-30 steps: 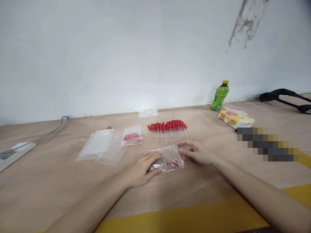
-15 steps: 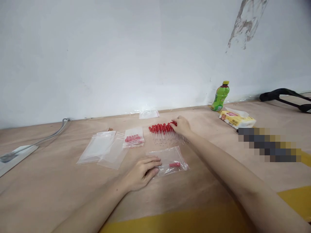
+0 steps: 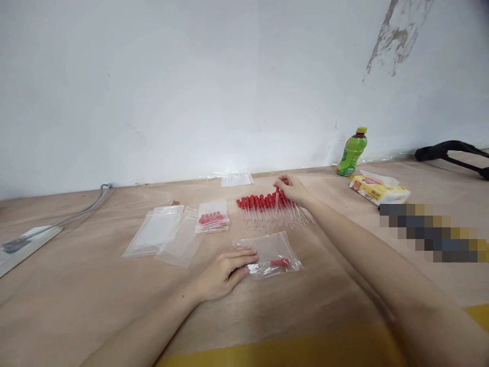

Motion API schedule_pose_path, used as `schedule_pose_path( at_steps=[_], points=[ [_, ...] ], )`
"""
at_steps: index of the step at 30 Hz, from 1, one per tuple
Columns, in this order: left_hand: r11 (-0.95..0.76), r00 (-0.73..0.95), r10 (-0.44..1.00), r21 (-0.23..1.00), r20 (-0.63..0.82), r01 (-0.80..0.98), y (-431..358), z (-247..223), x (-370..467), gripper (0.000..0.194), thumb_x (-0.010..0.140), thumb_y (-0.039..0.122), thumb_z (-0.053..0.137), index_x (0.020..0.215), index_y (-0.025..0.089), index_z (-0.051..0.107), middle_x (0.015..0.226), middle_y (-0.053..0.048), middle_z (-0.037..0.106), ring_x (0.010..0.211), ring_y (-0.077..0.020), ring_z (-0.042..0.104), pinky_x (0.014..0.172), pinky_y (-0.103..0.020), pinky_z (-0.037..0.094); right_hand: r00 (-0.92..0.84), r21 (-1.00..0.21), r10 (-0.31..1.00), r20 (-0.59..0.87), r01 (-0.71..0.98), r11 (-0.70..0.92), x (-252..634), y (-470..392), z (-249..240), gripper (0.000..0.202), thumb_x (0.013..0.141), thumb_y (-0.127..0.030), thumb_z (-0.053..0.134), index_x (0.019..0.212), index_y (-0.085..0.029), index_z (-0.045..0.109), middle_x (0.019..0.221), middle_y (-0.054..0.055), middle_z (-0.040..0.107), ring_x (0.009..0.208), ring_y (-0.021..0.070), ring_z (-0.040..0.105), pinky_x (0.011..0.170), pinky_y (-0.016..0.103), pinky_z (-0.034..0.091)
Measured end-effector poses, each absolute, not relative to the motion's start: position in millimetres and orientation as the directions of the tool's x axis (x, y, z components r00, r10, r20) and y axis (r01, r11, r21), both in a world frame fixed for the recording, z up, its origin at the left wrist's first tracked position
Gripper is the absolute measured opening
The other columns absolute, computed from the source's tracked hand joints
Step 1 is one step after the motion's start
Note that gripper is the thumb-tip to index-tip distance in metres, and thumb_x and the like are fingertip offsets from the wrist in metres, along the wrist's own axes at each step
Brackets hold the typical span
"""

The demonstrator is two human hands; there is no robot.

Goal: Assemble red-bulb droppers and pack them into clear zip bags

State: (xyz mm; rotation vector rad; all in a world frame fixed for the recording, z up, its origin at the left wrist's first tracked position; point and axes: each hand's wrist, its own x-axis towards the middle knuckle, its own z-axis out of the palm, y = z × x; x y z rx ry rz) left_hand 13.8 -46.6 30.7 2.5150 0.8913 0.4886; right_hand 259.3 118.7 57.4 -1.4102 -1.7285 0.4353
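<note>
My right hand pinches the red bulb of a dropper, which hangs upright with its clear tube pointing down. Below and beside it lies a row of several red-topped droppers with clear tubes. My left hand rests flat, fingers spread, on the left edge of a clear zip bag. Inside that bag a red bulb shows. A stack of filled bags with red bulbs lies left of the row.
Clear bags lie at left, another bag by the wall. A green bottle and a tissue pack stand at right. A black frame is far right; a cable and white strip lie far left.
My right hand has lifted slightly, raising a dropper by its red bulb out of the row. My left hand stays on the bag. The view has shifted a little.
</note>
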Motion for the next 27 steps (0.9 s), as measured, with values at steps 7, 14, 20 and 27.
schedule_pose_path(
  at_steps=[7,14,20,27],
  points=[
    [-0.715,0.742,0.647,0.479,0.175,0.510,-45.6,31.7,13.8,0.036,0.088,0.027,0.040,0.124,0.026,0.045,0.127,-0.003,0.048,0.118,-0.0179,0.042,0.100,-0.038,0.034,0.223,-0.943,0.917,0.330,0.038,0.330,295.4,35.9,36.7,0.035,0.071,-0.049,0.054,0.086,-0.021,0.039,0.064,-0.003,0.056,0.048,0.0079,0.046,0.046,0.020,0.038],
    [-0.689,0.718,0.673,0.504,0.179,0.521,-45.2,29.9,13.5,0.038,0.087,0.029,0.041,0.126,0.027,0.041,0.129,-0.002,0.046,0.118,-0.0194,0.042,0.099,-0.042,0.034,0.213,-0.977,0.977,0.034,-0.200,0.078,297.9,4.1,1.5,0.035,0.067,-0.050,0.059,0.079,-0.022,0.041,0.072,0.002,0.060,0.052,0.0110,0.053,0.051,0.026,0.045],
    [-0.678,0.708,0.688,0.487,0.157,0.551,-46.0,30.5,13.5,0.040,0.088,0.029,0.039,0.128,0.028,0.037,0.134,-0.002,0.038,0.122,-0.0194,0.037,0.100,-0.042,0.032,-0.362,-0.992,0.925,-0.119,0.084,-0.094,304.3,-8.2,12.9,0.033,0.060,-0.041,0.069,0.075,-0.017,0.054,0.064,0.000,0.060,0.057,0.0103,0.056,0.055,0.024,0.044],
    [-0.683,0.718,0.683,0.466,0.134,0.563,-45.7,32.2,15.2,0.040,0.087,0.033,0.042,0.127,0.026,0.040,0.129,-0.003,0.046,0.120,-0.0192,0.040,0.101,-0.040,0.032,-0.441,-0.831,0.896,0.051,0.478,0.283,309.4,-4.6,14.6,0.026,0.064,-0.038,0.065,0.074,-0.014,0.065,0.050,-0.004,0.047,0.046,0.0062,0.034,0.042,0.019,0.025]
  ],
)
